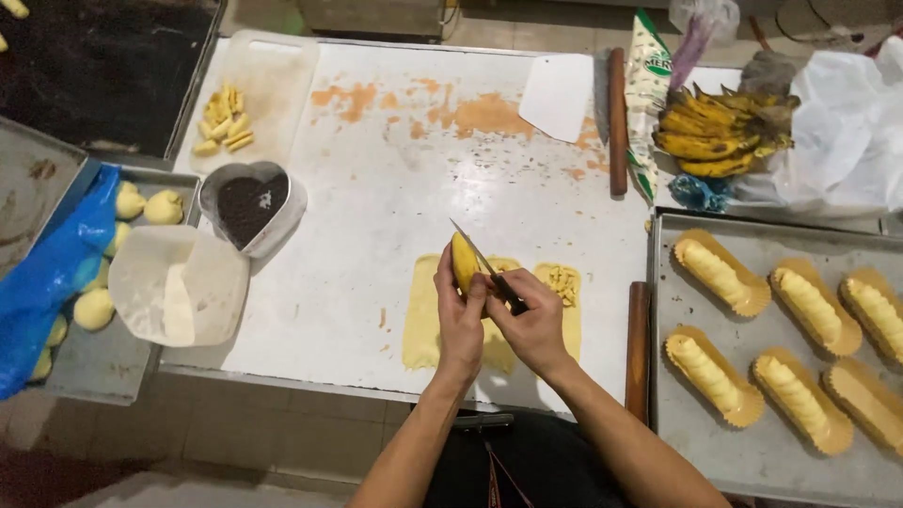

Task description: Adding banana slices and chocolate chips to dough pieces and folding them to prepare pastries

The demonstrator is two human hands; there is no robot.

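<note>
At frame centre, one peeled banana (463, 263) is clamped in the left hand (460, 315); one knife (487, 266) is gripped by the right hand (532, 318). Six filled paper cases are counted on the tray (752, 461), right.

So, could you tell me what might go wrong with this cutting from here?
The left hand holds the banana in the air while the right hand works the knife against it; a slip could cut the fingers. Cut pieces could also fall off the dough below.
</note>
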